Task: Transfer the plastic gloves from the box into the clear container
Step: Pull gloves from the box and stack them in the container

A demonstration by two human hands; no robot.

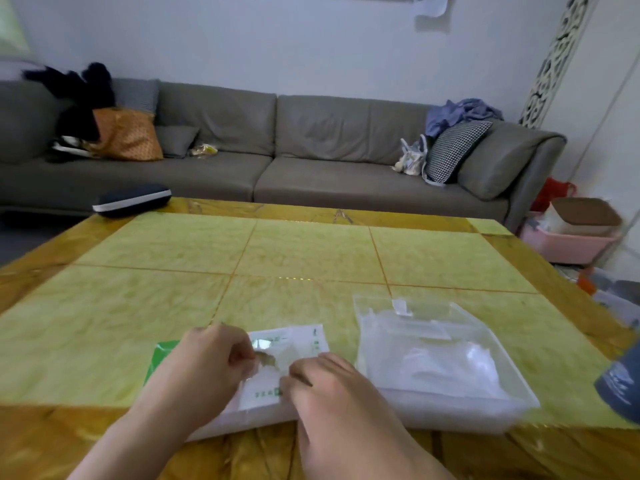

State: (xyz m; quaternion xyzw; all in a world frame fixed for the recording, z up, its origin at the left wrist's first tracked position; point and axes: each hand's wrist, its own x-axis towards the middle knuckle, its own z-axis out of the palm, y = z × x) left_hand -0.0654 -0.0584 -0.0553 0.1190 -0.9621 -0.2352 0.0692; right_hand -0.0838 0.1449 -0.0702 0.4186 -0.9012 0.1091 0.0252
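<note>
I have both hands over the glove box, a flat white-and-green carton lying near the front edge of the table. My left hand sits on the box's left half with its fingers curled in at the opening in the middle of the top. They seem to pinch a wisp of thin plastic glove there, though the film is too blurred for me to be sure. My right hand rests on the box's near right corner, fingers bent and pressing down on the carton's edge.

Just beside the box on the right stands the clear container, a shallow lidless tray with a heap of crumpled clear gloves inside. Its near wall runs close to the table's front border.

Beyond both things the yellow tiled top lies open to the far edge, where a dark glasses case overhangs the left corner. A grey cylinder intrudes at the right edge. A grey sofa fills the background.
</note>
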